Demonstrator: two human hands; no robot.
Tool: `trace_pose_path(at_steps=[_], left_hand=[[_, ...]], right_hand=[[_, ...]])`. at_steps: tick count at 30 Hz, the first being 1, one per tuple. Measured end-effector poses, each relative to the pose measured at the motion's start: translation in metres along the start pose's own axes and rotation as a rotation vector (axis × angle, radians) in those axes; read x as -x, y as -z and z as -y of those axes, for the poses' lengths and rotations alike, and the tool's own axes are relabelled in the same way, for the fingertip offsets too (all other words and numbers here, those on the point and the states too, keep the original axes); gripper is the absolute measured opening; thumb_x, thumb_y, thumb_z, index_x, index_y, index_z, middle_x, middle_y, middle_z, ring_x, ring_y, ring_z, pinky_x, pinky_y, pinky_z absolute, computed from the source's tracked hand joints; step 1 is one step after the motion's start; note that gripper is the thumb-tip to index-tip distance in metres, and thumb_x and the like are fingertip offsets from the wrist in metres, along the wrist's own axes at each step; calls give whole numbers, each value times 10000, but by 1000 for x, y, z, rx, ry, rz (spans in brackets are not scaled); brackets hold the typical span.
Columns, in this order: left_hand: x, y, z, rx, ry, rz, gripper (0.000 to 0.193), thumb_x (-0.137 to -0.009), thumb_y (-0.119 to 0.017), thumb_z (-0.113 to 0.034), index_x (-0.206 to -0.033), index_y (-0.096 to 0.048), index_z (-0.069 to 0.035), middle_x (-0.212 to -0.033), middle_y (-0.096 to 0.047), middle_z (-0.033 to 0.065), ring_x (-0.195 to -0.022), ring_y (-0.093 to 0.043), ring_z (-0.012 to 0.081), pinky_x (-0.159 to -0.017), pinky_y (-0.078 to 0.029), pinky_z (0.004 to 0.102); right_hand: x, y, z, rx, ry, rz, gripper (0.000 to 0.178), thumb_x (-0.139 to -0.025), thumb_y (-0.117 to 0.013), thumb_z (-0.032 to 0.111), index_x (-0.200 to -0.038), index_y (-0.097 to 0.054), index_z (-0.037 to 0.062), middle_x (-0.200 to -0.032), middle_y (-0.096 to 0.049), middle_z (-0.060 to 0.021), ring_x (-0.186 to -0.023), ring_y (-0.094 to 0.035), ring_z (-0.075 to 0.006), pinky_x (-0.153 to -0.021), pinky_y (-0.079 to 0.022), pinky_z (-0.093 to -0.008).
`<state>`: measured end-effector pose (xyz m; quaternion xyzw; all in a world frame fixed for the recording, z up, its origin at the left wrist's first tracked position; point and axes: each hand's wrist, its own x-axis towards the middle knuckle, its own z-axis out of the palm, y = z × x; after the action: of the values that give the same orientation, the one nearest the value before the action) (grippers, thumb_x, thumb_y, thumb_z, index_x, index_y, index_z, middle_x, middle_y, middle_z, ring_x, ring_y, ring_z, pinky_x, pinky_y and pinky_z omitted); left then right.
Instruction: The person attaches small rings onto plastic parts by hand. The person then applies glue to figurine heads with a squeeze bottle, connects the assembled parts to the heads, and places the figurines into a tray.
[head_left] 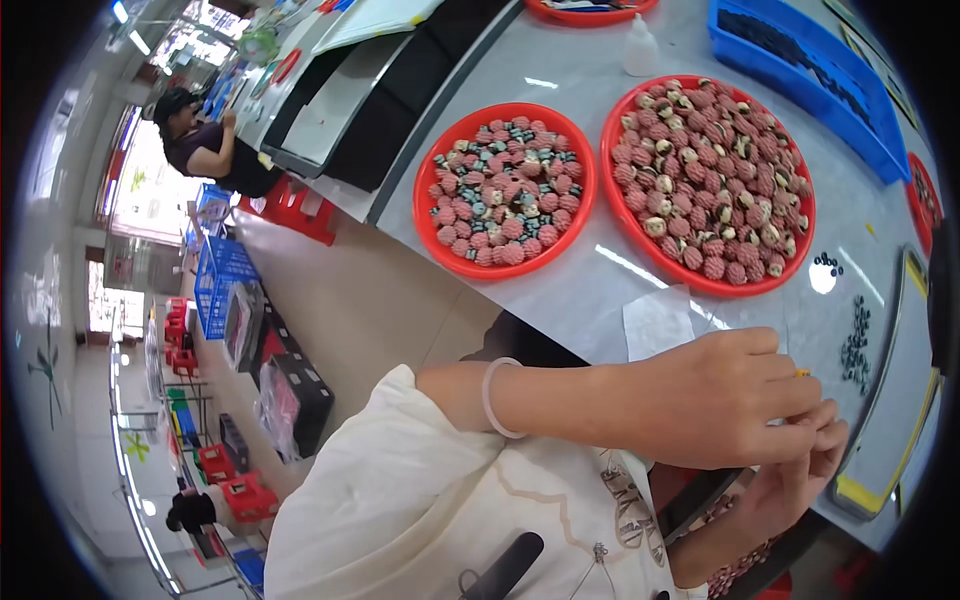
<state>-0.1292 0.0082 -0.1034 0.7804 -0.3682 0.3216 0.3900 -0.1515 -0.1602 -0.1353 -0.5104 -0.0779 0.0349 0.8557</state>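
Note:
My left hand (pixel 735 400), with a pale bangle on its wrist, reaches across from the left above the table edge. Its fingers are bent and meet the fingertips of my right hand (pixel 785 495), which comes up from below. Both are closed in a pinch; whatever lies between them is hidden. A tiny orange-yellow bit (pixel 803 372) shows by the left fingers. Beyond the hands, small dark pieces (pixel 856 345) lie scattered on the table. A white paper sheet (pixel 657 322) lies just past my left wrist.
Two red round trays (pixel 588 190) (pixel 607 165) hold many pink ridged pieces; the left one also has grey-green bits. Behind stand a white squeeze bottle (pixel 640 48) and a blue bin (pixel 890 160) of dark parts. A yellow-edged tray (pixel 862 497) is at right. Another person (pixel 205 145) sits far left.

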Motion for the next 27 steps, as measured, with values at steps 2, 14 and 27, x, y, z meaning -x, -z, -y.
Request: trace_pose_path(at_steps=[2, 14, 27], left_hand=[[-2, 4, 0, -3, 5, 7, 142, -600, -565, -107, -718, -498, -64, -741, -483, 25, -536, -437, 127, -463, -337, 250], [-7, 33, 23, 62, 144, -28, 112, -636, -553, -77, -738, -507, -78, -712, -475, 38, -535, -473, 186, -478, -353, 297], [-47, 9, 59, 8, 129, 497, 61, -728, -543, -143, -745, -538, -85, -706, -508, 58, -623, -544, 235, -529, -426, 356]], right_hand=[[-1, 4, 8, 179, 148, -143, 231, -764, -579, 111, -924, -461, -7, -840, -393, -55, -758, -407, -126, -683, -365, -228], [-32, 114, 2, 894, 119, -506, 201, -808, -531, 57, -994, -550, -17, -935, -552, -41, -848, -501, -108, -763, -382, -213], [-43, 118, 3, 1310, 133, -421, 161, -774, -557, 31, -928, -557, -15, -848, -567, -64, -743, -520, -127, -694, -420, -241]])
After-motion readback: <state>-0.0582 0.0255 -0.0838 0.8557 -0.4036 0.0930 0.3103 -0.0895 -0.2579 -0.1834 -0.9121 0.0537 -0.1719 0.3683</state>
